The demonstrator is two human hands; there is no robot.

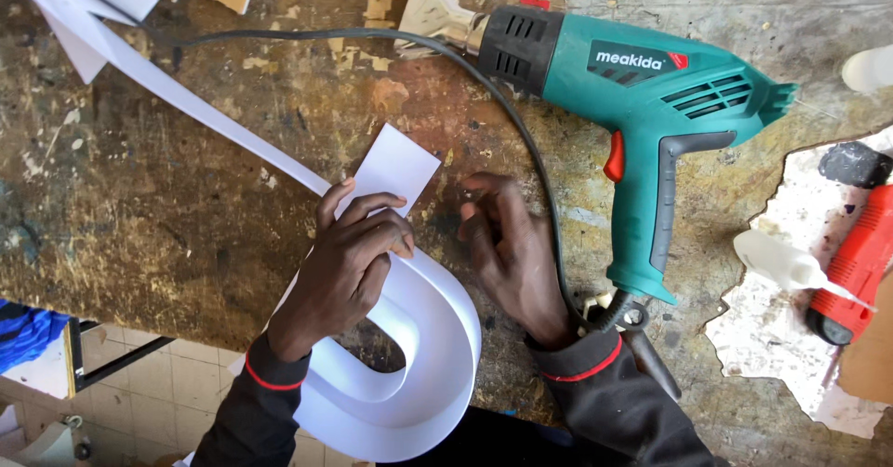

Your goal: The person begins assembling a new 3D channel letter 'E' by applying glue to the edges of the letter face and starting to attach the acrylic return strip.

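Note:
A long white plastic strip [186, 95] runs from the top left across the worn workbench [139, 206] and curls into a tight U-shaped loop [437, 337] at the bench's front edge. My left hand [349, 262] presses fingers down on the strip where its free end [395, 165] lies flat. My right hand [507, 248] rests just right of it, fingers bent against the outer side of the loop, thumb tucked. Both wrists wear dark sleeves with red trim.
A teal heat gun [642, 104] lies on its side at the upper right, its black cord [521, 141] curving past my right hand. A white squeeze bottle [781, 262] and a red tool [856, 262] sit at the right. Paper scraps lie along the top edge.

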